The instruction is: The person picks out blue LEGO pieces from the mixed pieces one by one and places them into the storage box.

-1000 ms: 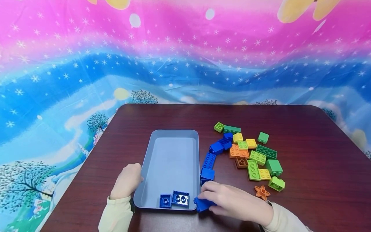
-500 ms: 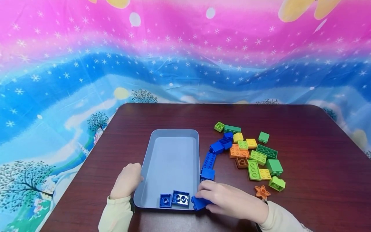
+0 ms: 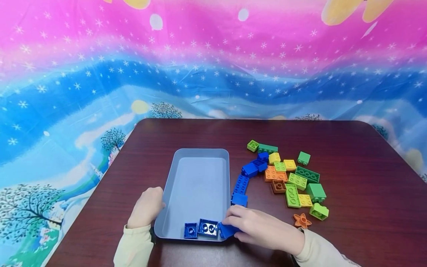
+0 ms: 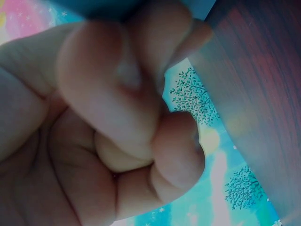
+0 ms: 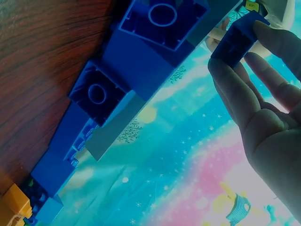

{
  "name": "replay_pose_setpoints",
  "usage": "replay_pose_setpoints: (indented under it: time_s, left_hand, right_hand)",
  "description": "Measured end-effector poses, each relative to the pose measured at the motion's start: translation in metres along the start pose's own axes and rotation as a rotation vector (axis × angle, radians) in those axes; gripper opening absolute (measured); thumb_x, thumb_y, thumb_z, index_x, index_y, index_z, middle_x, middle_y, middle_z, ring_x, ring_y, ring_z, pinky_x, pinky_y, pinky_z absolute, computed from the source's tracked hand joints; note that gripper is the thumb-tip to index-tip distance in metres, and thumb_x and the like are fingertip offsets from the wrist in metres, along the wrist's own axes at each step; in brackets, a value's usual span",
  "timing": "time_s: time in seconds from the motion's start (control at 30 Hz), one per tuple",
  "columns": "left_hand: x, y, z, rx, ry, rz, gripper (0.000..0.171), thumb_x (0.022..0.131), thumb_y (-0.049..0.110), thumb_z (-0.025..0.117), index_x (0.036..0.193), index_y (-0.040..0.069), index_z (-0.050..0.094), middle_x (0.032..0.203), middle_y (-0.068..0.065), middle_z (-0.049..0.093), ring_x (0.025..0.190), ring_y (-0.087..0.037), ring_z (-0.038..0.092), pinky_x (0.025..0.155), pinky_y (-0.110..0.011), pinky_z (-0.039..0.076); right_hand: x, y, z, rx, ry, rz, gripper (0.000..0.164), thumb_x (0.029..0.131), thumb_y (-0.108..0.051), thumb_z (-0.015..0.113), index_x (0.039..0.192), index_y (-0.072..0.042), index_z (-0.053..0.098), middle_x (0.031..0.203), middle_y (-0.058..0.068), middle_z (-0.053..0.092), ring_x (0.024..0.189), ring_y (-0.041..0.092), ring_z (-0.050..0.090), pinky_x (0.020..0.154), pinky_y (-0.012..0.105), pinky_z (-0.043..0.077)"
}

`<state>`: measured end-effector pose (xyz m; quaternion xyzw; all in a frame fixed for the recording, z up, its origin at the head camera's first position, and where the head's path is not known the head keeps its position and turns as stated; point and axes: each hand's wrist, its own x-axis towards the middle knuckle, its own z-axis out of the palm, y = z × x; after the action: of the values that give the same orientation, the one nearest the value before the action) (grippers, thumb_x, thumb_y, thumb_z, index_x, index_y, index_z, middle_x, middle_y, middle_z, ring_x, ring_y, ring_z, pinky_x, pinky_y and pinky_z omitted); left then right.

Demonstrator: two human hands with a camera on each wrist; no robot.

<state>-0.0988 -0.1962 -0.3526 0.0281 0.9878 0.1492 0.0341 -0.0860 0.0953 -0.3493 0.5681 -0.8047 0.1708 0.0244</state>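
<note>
Overlapping tray rim (far end roomy): blue brick in grip.

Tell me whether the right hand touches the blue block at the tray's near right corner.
Touching: the right wrist view shows the right hand pinching the blue block, fingers on opposite sides.
</note>
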Motion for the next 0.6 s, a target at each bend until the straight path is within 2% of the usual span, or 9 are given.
replay_pose_setpoints:
  time_s: [0.33, 0.6]
  left_hand:
    - [0.0, -0.0007, 0.0002, 0.005, 0.011, 0.025, 0.013, 0.069, -0.009, 0.066, 0.065, -0.004, 0.054, 0.052, -0.004, 0.043, 0.048, -0.014, 0.042, 0.046, -0.029, 0.039]
    - [0.0032, -0.0081, 0.008, -0.003, 0.027, 0.027, 0.013, 0.069, -0.008, 0.066, 0.066, -0.003, 0.055, 0.051, -0.004, 0.043, 0.047, -0.014, 0.042, 0.046, -0.029, 0.039]
  right_hand:
    - [0.003, 0.0024, 0.0045, 0.011, 0.027, 0.004, 0.031, 0.075, -0.009, 0.07, 0.104, -0.007, 0.06, 0.099, 0.0, 0.051, 0.086, 0.006, 0.05, 0.072, 0.013, 0.042]
    - [0.0068, 0.0017, 0.0015, 0.035, 0.0, 0.046, 0.031, 0.077, -0.009, 0.069, 0.106, -0.007, 0.06, 0.1, 0.0, 0.052, 0.087, 0.006, 0.051, 0.073, 0.012, 0.042]
